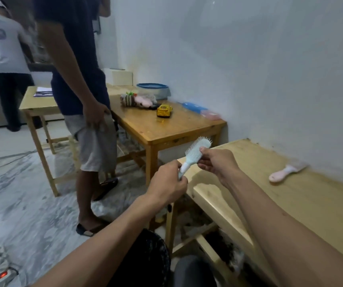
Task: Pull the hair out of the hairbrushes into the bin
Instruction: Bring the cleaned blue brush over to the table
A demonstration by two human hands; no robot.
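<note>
A light blue hairbrush (195,154) with pale bristles is held in the air over the near table's left corner. My left hand (169,180) grips its handle from below. My right hand (216,160) pinches the back of the brush head with thumb and fingers. A pink hairbrush (284,171) lies on the pale wooden table (290,204) near the wall. A dark mesh bin (145,257) stands on the floor below my forearms, partly hidden by my left arm.
A person in a dark shirt and grey shorts (81,96) stands close on the left, beside a second wooden table (166,129) with a yellow toy car (164,110), soft toys and a blue-lidded tub (153,90). A power strip (4,272) and cables lie on the marble floor.
</note>
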